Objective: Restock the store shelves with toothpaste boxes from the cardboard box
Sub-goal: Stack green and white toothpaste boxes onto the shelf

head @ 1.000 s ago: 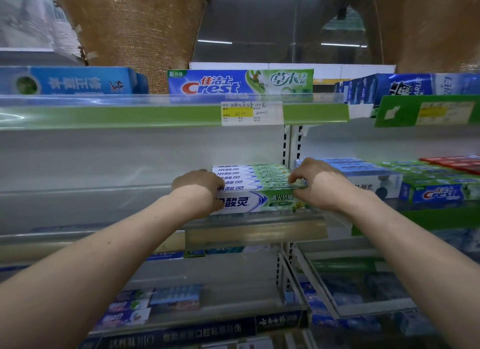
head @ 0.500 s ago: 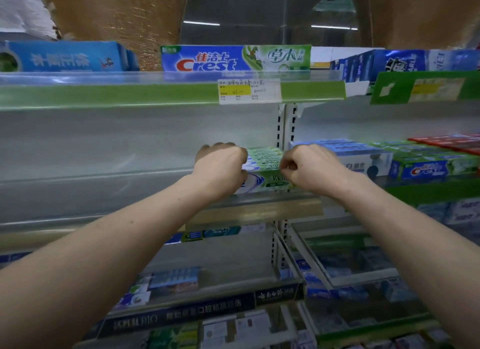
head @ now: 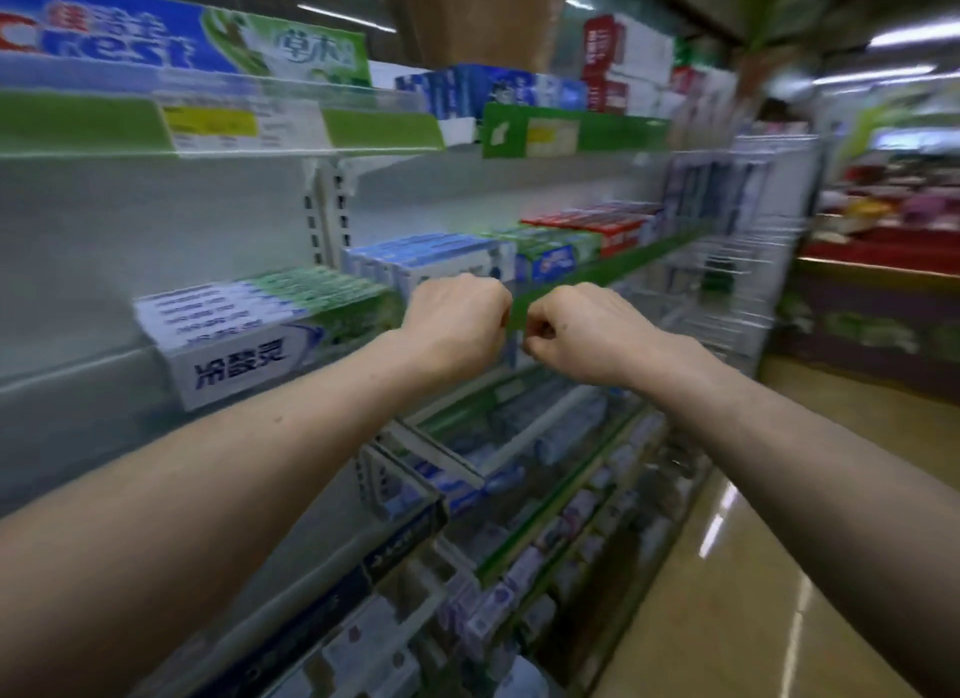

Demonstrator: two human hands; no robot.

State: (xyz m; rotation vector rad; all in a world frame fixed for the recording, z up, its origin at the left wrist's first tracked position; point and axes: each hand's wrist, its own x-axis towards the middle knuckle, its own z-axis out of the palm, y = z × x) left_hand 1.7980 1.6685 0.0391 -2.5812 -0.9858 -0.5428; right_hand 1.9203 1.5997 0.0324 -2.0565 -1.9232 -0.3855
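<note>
The left hand (head: 457, 317) and the right hand (head: 584, 328) hang close together in front of the shelving. They are near each other but not touching. Both show their backs, with the fingers curled in towards the palms. The right hand's bent knuckles face the left, and nothing shows in either grip. Motion blur softens the fingertips.

The stack of long white-and-green cardboard toothpaste boxes (head: 260, 318) lies flat on the pale grey metal middle shelf (head: 78, 380), with its printed end panels facing the aisle. It sits just left of the left hand, and no contact between them shows.

Right of the slotted upright, on the next bay, lie blue-and-white boxes (head: 431, 255), then green boxes (head: 558, 250), then flat red boxes (head: 597, 220), all behind a green plastic edge strip (head: 623, 261).

Above, a long glossy blue-and-green Crest box (head: 182, 37) stands on its side behind a clear plastic lip and a green strip holding a yellow-and-white price label (head: 234, 126).

A white wire rack (head: 753, 240) closes the end of the shelving. The yellowish floor (head: 727, 593) is smooth and reflects the ceiling lights.
</note>
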